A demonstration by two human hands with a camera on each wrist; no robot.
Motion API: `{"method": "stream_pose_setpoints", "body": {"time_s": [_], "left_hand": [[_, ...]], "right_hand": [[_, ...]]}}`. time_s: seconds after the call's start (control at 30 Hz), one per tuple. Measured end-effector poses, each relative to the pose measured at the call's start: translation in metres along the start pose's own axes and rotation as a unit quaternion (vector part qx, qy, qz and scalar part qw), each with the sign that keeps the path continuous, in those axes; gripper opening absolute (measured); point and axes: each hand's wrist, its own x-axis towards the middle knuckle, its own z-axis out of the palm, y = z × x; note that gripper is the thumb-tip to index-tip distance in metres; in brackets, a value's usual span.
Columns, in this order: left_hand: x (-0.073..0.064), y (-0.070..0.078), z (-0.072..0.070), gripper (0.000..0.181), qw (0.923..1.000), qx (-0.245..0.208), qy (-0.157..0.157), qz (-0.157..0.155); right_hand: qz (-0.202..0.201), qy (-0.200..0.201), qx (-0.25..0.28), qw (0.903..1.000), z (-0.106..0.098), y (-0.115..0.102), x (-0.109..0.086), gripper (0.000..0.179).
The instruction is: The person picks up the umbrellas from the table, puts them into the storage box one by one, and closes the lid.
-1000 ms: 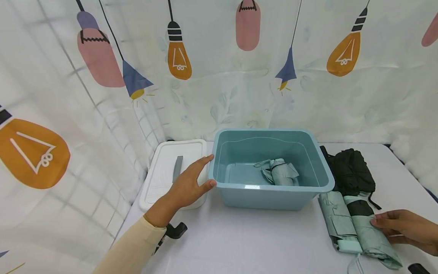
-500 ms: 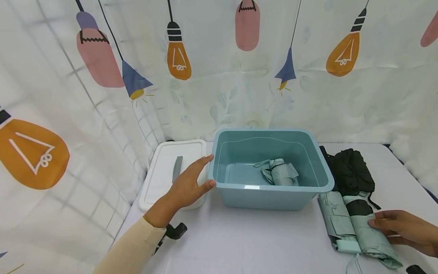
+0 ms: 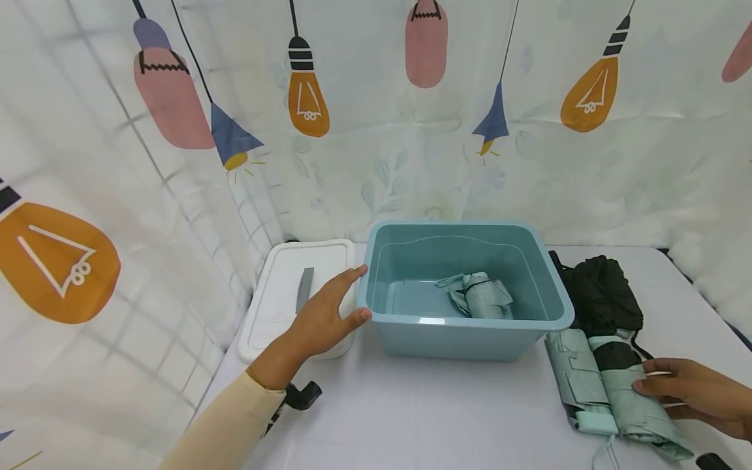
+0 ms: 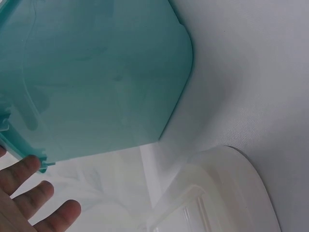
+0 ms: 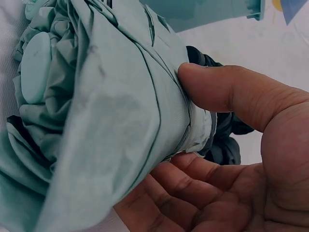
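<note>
My left hand (image 3: 323,320) rests against the left rim of a light blue plastic tub (image 3: 446,339), its fingers spread and mostly straight. Inside the tub lies a mint-green folded umbrella (image 3: 486,297) with a wrist loop. On the right, my right hand (image 3: 696,395) holds another mint-green folded umbrella (image 3: 637,401) that lies on the table; the right wrist view has the thumb (image 5: 212,87) on one side and the fingers (image 5: 178,181) beneath. Alongside it is a further folded umbrella (image 3: 581,385) in mint green, its cord hanging toward the front.
A black bundled fabric item (image 3: 602,294) with a strap sits behind the umbrellas, right of the tub. Left of the tub lies a white lid-like box (image 3: 276,300) with a grey strip. A patterned curtain (image 3: 376,163) hangs behind the white table (image 3: 446,411).
My right hand's fingers have shifted very slightly on the umbrella. The left hand and the tub stay where they were.
</note>
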Motion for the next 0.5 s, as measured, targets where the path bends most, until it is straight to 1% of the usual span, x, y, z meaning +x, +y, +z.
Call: {"method": "stream_pose_setpoints", "body": {"time_s": [0.27, 0.5], "left_hand": [[-0.0009, 0.0013, -0.0007, 0.09, 1.0, -0.005, 0.0, -0.004], [-0.0008, 0.0011, -0.0004, 0.089, 1.0, -0.001, -0.001, -0.003]], "right_hand": [[-0.031, -0.002, 0.015, 0.9994, 0.0005, 0.0001, 0.0012, 0.1], [-0.025, 0.008, 0.009, 0.9996, 0.0, 0.0006, 0.0013, 0.101]]}}
